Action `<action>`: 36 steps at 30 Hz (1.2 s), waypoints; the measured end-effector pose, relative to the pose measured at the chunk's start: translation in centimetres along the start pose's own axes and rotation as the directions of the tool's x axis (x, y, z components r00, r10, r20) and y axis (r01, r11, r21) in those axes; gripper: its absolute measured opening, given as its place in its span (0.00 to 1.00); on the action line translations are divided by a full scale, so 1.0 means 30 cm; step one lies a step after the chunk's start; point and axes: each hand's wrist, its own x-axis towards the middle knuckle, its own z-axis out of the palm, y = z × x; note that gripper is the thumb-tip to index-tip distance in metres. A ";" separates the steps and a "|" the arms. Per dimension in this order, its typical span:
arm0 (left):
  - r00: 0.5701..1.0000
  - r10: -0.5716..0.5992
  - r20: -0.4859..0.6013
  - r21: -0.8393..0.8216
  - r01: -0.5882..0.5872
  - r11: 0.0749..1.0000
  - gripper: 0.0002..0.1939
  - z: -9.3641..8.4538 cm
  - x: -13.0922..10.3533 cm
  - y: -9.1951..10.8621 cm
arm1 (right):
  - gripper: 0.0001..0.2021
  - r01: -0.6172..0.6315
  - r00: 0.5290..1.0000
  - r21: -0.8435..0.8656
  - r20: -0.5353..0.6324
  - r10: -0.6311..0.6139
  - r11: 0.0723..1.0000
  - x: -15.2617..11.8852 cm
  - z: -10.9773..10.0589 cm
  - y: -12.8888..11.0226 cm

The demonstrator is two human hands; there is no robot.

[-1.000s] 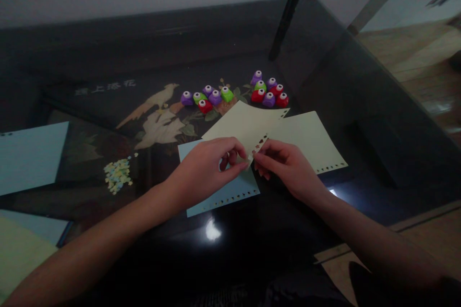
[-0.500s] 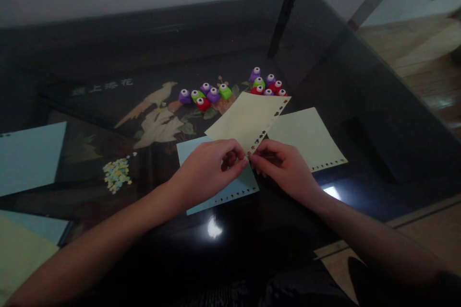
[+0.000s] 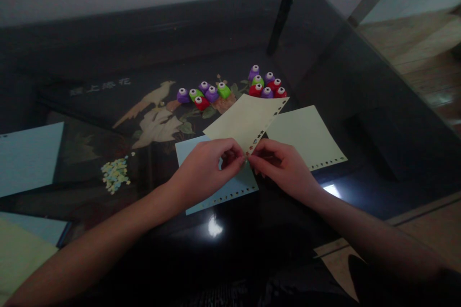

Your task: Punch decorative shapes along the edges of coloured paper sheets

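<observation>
A pale yellow sheet of paper (image 3: 243, 120), punched with a row of small shapes along one edge, is raised and tilted between my hands. My left hand (image 3: 212, 168) pinches its near corner with thumb and forefinger. Right beside it, my right hand (image 3: 284, 165) pinches the punched edge at the same corner; the fingertips of both hands nearly meet. Under my left hand lies a blue sheet (image 3: 234, 184) with punched holes along its near edge. Another pale sheet (image 3: 302, 134), likewise punched, lies behind my right hand.
Several purple, green and red craft punches (image 3: 212, 93) stand in two clusters at the back. Tiny punched paper pieces (image 3: 115, 175) form a pile on the left. More blue paper (image 3: 30, 158) and a yellow sheet (image 3: 21, 259) lie farther left on the glossy dark table (image 3: 360, 81).
The raised sheet bends slightly more and its far edge sits a little lower. Both hands keep their pinch at the corner, nearly in place.
</observation>
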 end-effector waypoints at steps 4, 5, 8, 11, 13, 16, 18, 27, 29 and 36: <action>1.000 0.016 -0.009 0.036 -0.016 0.999 0.04 0.003 -0.001 -0.002 | 0.05 -0.008 1.000 0.008 0.002 0.007 1.000 0.001 0.001 0.000; 1.000 0.019 -0.008 0.045 -0.019 0.999 0.04 0.003 -0.002 -0.002 | 0.05 -0.011 1.000 0.008 0.000 0.011 1.000 0.001 0.000 0.000; 1.000 0.026 -0.004 0.062 -0.025 0.998 0.04 0.006 -0.004 0.001 | 0.05 -0.017 1.000 -0.008 -0.008 0.017 1.000 0.000 -0.001 0.001; 1.000 0.031 -0.002 0.080 -0.030 0.996 0.04 0.009 -0.005 0.003 | 0.05 -0.023 1.000 -0.029 -0.017 0.023 0.999 -0.001 -0.001 0.004; 0.999 0.034 0.004 0.098 -0.034 0.995 0.04 0.011 -0.005 0.003 | 0.05 -0.024 1.000 -0.032 -0.019 0.024 0.999 -0.001 -0.001 0.006; 0.999 0.036 0.009 0.127 -0.037 0.991 0.04 0.012 -0.007 0.002 | 0.04 -0.020 1.000 -0.021 -0.012 0.020 1.000 -0.001 -0.001 0.008; 0.999 0.039 0.008 0.139 -0.040 0.990 0.04 0.013 -0.008 0.001 | 0.04 -0.021 1.000 -0.012 -0.009 0.021 1.000 0.000 -0.001 0.008; 0.996 0.087 -0.012 0.127 -0.085 0.988 0.05 0.017 -0.012 -0.001 | 0.04 -0.045 0.999 0.034 -0.019 0.046 0.998 0.001 0.003 0.010; 0.996 0.089 -0.016 0.128 -0.086 0.988 0.05 0.017 -0.013 -0.002 | 0.05 -0.046 0.999 0.036 -0.019 0.047 0.998 0.001 0.002 0.008; 0.991 0.105 -0.088 0.097 -0.096 0.991 0.04 -0.014 -0.011 0.004 | 0.07 -0.044 0.998 0.012 -0.033 0.045 0.999 0.004 -0.019 -0.004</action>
